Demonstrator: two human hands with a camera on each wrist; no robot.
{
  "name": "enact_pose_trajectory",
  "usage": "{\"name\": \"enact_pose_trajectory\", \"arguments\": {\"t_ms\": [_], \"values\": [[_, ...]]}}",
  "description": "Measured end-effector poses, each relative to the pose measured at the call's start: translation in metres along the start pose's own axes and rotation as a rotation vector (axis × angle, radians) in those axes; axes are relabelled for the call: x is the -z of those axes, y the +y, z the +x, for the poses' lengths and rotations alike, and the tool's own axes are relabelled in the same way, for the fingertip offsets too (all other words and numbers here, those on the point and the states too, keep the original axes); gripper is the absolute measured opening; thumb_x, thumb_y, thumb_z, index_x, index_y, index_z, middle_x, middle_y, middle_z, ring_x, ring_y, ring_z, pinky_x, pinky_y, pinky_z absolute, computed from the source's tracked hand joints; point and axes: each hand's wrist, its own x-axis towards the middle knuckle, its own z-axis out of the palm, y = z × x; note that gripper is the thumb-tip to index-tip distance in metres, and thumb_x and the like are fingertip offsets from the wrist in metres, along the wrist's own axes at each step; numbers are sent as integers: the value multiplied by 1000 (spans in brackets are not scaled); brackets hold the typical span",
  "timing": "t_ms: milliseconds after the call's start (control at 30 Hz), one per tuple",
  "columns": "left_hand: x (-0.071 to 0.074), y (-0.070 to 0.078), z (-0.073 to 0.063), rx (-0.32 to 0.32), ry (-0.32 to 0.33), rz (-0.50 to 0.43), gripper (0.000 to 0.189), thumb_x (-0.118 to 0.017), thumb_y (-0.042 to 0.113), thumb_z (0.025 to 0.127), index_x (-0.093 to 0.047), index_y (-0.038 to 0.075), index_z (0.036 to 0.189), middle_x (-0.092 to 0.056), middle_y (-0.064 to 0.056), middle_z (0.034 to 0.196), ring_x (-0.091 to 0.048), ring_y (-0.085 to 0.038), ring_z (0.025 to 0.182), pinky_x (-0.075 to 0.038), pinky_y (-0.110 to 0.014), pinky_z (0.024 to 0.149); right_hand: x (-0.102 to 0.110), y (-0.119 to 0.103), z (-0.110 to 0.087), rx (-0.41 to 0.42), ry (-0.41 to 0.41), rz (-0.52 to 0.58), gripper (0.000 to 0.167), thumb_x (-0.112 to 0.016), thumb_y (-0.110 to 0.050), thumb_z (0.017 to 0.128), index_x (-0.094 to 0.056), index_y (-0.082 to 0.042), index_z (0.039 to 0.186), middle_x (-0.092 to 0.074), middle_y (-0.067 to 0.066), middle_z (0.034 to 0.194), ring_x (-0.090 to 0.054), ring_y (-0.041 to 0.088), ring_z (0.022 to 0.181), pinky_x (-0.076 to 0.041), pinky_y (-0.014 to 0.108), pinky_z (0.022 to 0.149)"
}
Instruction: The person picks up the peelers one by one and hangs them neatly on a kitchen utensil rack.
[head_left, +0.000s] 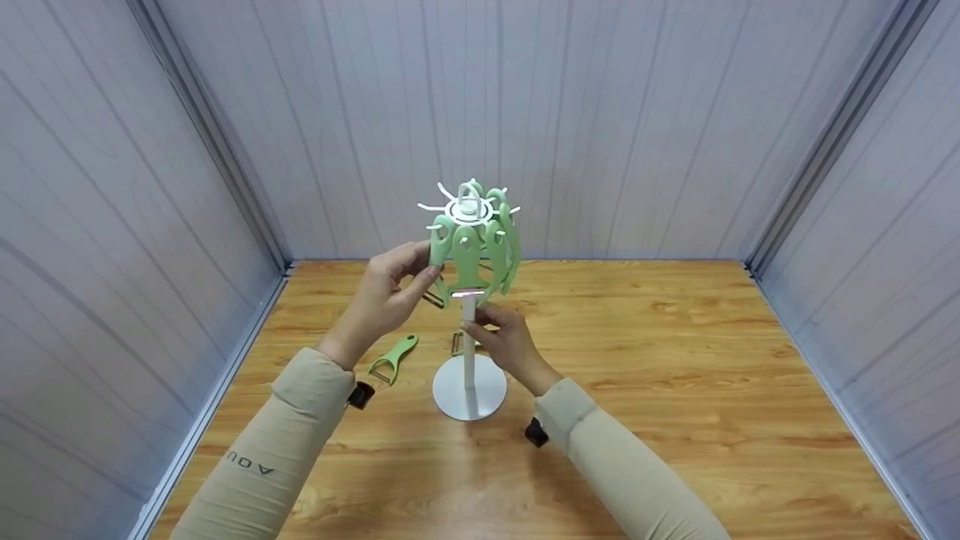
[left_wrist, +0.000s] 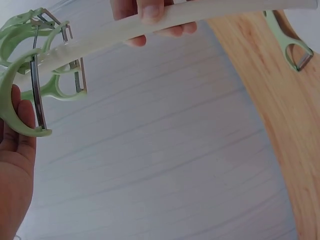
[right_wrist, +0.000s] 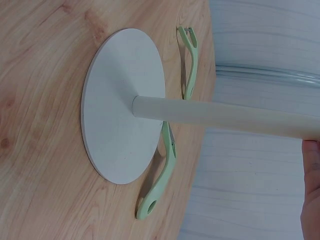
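A white stand has a round base [head_left: 450,401], an upright pole [head_left: 469,367] and a ring of curved hooks [head_left: 469,211] on top. Several light green peelers hang from the hooks, one of them facing front [head_left: 466,259]. My left hand [head_left: 386,289] pinches the handle of a peeler [head_left: 440,259] at the ring's left side, thumb in front. Its blade and green fork [left_wrist: 15,112] show in the left wrist view. Lower down, my right hand [head_left: 506,341] grips the pole below the hanging peelers; in the right wrist view only its fingers [right_wrist: 311,170] appear.
On the wooden table [head_left: 637,375] a loose green peeler [head_left: 395,358] lies left of the base. Another peeler [head_left: 457,343] lies behind the pole, partly hidden by it. Pale panelled walls [head_left: 600,127] enclose the table at the back and sides.
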Motion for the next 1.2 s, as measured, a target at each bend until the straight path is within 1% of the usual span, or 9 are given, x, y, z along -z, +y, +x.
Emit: {"name": "enact_pose_trajectory", "arguments": {"t_ms": [100, 233, 367, 533, 667, 833, 933, 1033, 1200], "values": [[-3, 0, 0, 3, -7, 9, 27, -64, -3, 106, -70, -10, 131, -74, -18, 103, -67, -13, 92, -57, -21, 80, 0, 0, 0, -29, 4, 5, 20, -73, -6, 104, -76, 5, 121, -77, 22, 108, -76, 30, 102, -68, 42, 90], [-6, 1, 0, 2, -12, 17, 26, -66, -2, 106, -72, -9, 130, -76, -19, 103, -69, -14, 92, -58, -22, 80, 0, 0, 0, -42, 1, 12, 27, -74, -7, 104, -75, 3, 129, -77, 21, 109, -75, 25, 102, -68, 40, 90], [-10, 3, 0, -10, -22, 16, 25, -67, -1, 105, -73, -8, 128, -76, -22, 102, -70, -16, 91, -58, -21, 79, 0, 0, 1, -29, -9, 10, 24, -73, -9, 104, -75, 2, 125, -77, 20, 106, -74, 18, 99, -68, 36, 89], [-12, 5, 0, -16, -26, 16, 19, -70, -1, 104, -75, -8, 121, -78, -20, 98, -71, -15, 88, -58, -20, 80, 0, 0, 2, -23, -7, 17, 28, -74, -9, 104, -74, 1, 130, -78, 20, 108, -74, 13, 98, -67, 34, 89], [-12, 3, -1, -4, -34, 27, 18, -72, 2, 103, -76, -6, 119, -80, -17, 102, -73, -14, 92, -60, -23, 85, 0, -1, 2, -23, -3, 30, 30, -75, -7, 103, -74, 2, 131, -78, 21, 110, -74, 17, 100, -67, 33, 89], [-6, -1, -6, 35, -44, 21, 27, -73, 4, 103, -73, -7, 128, -80, -17, 116, -77, -23, 106, -62, -30, 97, 1, -1, 3, 1, 7, 14, 19, -75, -6, 102, -76, 6, 116, -77, 22, 109, -77, 30, 104, -68, 35, 87], [-2, -5, -9, 61, -35, 25, 28, -73, 4, 103, -73, -8, 129, -80, -18, 118, -76, -28, 110, -62, -32, 100, 2, 0, 3, 9, 7, -6, 16, -75, -5, 102, -75, 6, 113, -77, 23, 109, -77, 34, 107, -68, 37, 89], [2, -10, -13, 88, -31, 37, 28, -74, 5, 103, -73, -7, 128, -79, -17, 117, -76, -28, 109, -61, -32, 100, 4, 1, 4, 16, -1, -12, 22, -74, -6, 103, -75, 6, 122, -77, 24, 111, -77, 32, 105, -68, 38, 90], [7, -25, -22, 119, -25, 73, 27, -76, 5, 101, -75, -6, 126, -79, -17, 113, -75, -26, 106, -62, -31, 98, 4, 0, 3, 0, -13, 18, 34, -74, -8, 103, -71, 3, 136, -77, 24, 117, -76, 20, 102, -67, 36, 91]]}}
